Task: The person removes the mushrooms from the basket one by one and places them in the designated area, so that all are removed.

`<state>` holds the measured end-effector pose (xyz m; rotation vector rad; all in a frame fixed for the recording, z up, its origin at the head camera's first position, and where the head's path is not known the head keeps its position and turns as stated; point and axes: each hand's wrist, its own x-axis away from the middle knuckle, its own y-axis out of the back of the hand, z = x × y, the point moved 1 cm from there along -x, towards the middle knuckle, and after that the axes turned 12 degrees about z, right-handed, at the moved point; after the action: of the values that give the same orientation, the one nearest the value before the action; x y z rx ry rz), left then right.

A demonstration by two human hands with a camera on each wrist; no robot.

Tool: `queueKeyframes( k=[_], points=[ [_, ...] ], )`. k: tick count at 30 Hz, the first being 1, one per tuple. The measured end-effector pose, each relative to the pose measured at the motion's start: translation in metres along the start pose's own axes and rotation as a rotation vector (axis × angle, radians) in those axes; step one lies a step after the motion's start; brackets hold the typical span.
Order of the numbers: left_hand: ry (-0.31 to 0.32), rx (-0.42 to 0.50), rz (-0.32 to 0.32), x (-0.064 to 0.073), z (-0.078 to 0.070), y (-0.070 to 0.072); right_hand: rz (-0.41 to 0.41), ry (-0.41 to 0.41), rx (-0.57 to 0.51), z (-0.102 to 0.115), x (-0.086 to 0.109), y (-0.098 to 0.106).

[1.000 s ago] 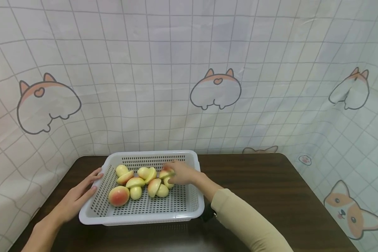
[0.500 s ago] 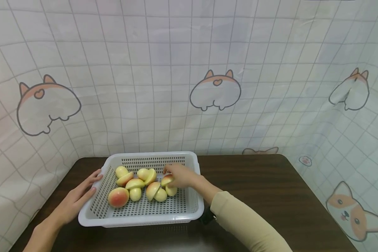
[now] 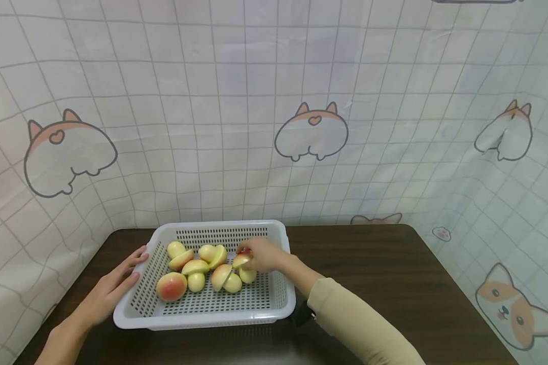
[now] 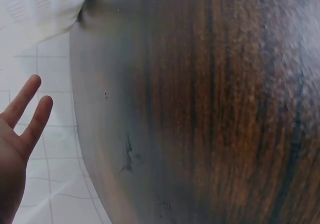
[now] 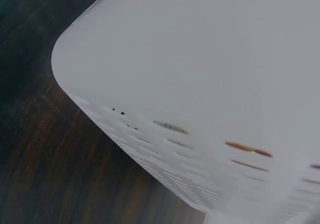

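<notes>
In the head view, a white perforated plastic basket (image 3: 196, 321) stands on the table. Inside lie a rounded red-and-yellow peach (image 3: 171, 286) and several pale yellow rounded pieces. Dome-shaped peach halves lean against or sit over some, such as the peach half (image 3: 195, 266) near the middle. My right hand (image 3: 265, 255) reaches over the right wall and pinches a peach half (image 3: 240, 260) above a pale round piece (image 3: 248, 276); its fingertips are partly hidden. My left hand (image 3: 107, 291) rests on the left rim, fingers extended; two fingers (image 4: 34, 121) show in the left wrist view.
The dark wooden table (image 3: 356, 274) extends to the right of the basket. A white grid-patterned cloth (image 3: 219, 126) with dog drawings hangs behind and at the sides. The basket's outer wall (image 5: 175, 59) fills most of the right wrist view and blocks the right hand there.
My right hand has moved slightly nearer, and the peach half and round piece by it have shifted towards me. The neighbouring pair has edged left. My left hand stays on the rim.
</notes>
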<state>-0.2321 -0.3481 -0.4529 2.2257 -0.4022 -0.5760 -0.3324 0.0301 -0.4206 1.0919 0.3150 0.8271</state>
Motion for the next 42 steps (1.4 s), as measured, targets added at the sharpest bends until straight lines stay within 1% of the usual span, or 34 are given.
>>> queueKeyframes(
  k=[4, 9, 15, 16, 19, 23, 29, 30, 34, 42],
  points=[
    [0.009, 0.002, -0.003, 0.001, -0.001, -0.002, -0.031, 0.023, -0.020, 0.001, 0.003, 0.002],
    [0.004, 0.007, -0.005, 0.001, -0.001, -0.003, -0.043, 0.033, -0.057, 0.002, 0.007, 0.005],
    [0.003, 0.005, -0.016, 0.000, -0.001, -0.002, -0.076, 0.125, -0.091, 0.008, 0.016, 0.014],
    [0.004, 0.006, -0.017, 0.000, -0.001, -0.002, -0.084, 0.134, -0.110, 0.008, 0.017, 0.015],
    [0.006, 0.014, -0.018, 0.002, -0.001, -0.002, -0.094, 0.134, -0.173, 0.008, 0.021, 0.017],
    [0.003, 0.025, -0.018, 0.002, 0.000, -0.003, -0.112, 0.125, -0.222, 0.007, 0.028, 0.020],
    [0.002, 0.036, -0.022, 0.002, -0.001, -0.003, -0.148, 0.149, -0.304, 0.007, 0.040, 0.027],
    [0.003, 0.035, -0.022, 0.002, -0.001, -0.003, -0.154, 0.154, -0.313, 0.007, 0.041, 0.028],
    [0.009, 0.031, -0.017, 0.001, -0.001, -0.002, -0.175, 0.136, -0.326, 0.004, 0.047, 0.029],
    [0.021, -0.006, -0.018, 0.001, 0.000, -0.001, -0.234, 0.129, -0.404, -0.005, 0.055, 0.031]
  ],
)
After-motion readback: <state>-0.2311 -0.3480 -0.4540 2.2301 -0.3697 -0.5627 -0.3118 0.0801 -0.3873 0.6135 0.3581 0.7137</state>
